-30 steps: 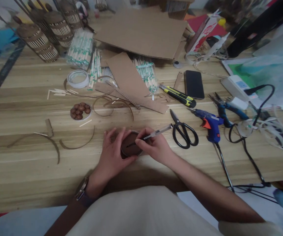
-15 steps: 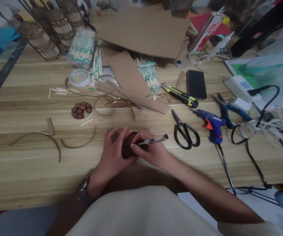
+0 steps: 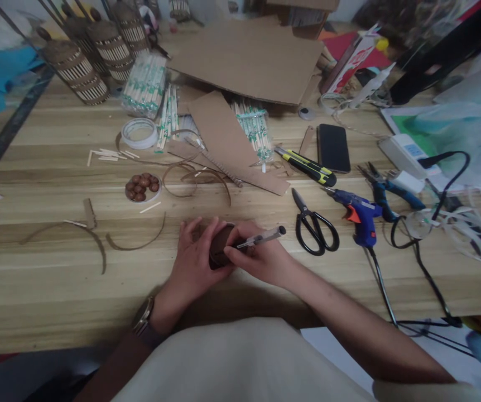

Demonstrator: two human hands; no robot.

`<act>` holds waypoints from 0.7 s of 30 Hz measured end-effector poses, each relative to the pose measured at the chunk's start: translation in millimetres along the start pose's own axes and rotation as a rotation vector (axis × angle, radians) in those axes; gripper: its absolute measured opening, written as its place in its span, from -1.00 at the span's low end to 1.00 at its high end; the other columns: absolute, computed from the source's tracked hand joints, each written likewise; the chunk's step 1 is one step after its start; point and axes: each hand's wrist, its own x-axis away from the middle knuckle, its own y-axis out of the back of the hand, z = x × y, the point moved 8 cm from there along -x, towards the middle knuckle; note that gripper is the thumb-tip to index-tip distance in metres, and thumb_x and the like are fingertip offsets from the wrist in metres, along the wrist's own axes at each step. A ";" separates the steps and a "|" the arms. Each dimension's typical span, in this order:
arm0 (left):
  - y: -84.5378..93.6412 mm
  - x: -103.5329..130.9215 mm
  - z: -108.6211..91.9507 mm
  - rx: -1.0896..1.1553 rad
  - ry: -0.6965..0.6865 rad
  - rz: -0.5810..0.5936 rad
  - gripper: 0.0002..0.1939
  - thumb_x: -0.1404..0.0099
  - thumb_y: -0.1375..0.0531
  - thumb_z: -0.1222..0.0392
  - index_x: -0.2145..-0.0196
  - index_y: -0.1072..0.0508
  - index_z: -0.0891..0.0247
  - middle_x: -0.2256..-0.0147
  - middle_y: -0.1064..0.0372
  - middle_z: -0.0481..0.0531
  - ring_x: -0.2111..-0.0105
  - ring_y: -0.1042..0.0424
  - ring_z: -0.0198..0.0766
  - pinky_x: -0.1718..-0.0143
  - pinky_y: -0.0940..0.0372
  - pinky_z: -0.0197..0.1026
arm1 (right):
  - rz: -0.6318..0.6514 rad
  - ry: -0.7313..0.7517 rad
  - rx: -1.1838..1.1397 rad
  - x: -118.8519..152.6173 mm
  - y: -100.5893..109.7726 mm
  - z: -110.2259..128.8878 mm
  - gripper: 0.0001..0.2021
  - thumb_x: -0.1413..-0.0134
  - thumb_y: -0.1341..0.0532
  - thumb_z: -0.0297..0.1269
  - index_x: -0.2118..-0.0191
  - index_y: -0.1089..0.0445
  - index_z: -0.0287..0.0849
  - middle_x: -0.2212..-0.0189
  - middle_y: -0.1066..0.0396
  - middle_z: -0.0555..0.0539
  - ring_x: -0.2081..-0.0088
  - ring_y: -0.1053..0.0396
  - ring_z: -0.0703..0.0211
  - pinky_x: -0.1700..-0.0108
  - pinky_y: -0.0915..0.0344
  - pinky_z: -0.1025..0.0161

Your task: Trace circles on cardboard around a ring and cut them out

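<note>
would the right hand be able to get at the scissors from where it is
Probably yes: the scissors lie open on the table just beyond the right hand, with nothing seen between, though that hand now holds a pen.

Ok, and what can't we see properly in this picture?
All in the head view:
- Side of the round brown thing: hidden by the left hand.
- Part of the pen: behind the fingers of the right hand; its tip is too dark and small to make out.
- Time on the watch: too small and blurred.
- Far end of the long black thing: cut off by the picture's edge.
</note>
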 end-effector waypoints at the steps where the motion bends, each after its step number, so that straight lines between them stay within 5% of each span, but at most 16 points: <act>1: -0.1 0.2 -0.6 -0.007 -0.005 -0.001 -0.13 -0.15 -0.38 0.04 -0.34 -0.18 0.26 -0.20 -0.44 0.23 -0.31 -0.13 0.30 -0.36 0.14 0.48 | 0.011 0.018 -0.005 -0.3 -2.1 1.2 -0.83 -0.12 -0.21 -0.45 0.45 -0.27 -0.10 0.47 -0.38 0.05 0.41 -0.32 0.20 0.36 -0.19 0.27; 21: -1.9 -0.3 -2.1 -0.039 0.003 0.041 -0.09 -0.13 -0.39 -0.01 -0.36 -0.15 0.18 -0.22 -0.42 0.18 -0.33 -0.09 0.30 -0.38 0.26 0.44 | 0.254 -0.136 0.236 -6.7 2.2 2.5 -0.81 -0.05 -0.22 -0.55 0.46 -0.27 -0.14 0.57 -0.24 0.14 0.52 -0.19 0.29 0.40 -0.08 0.31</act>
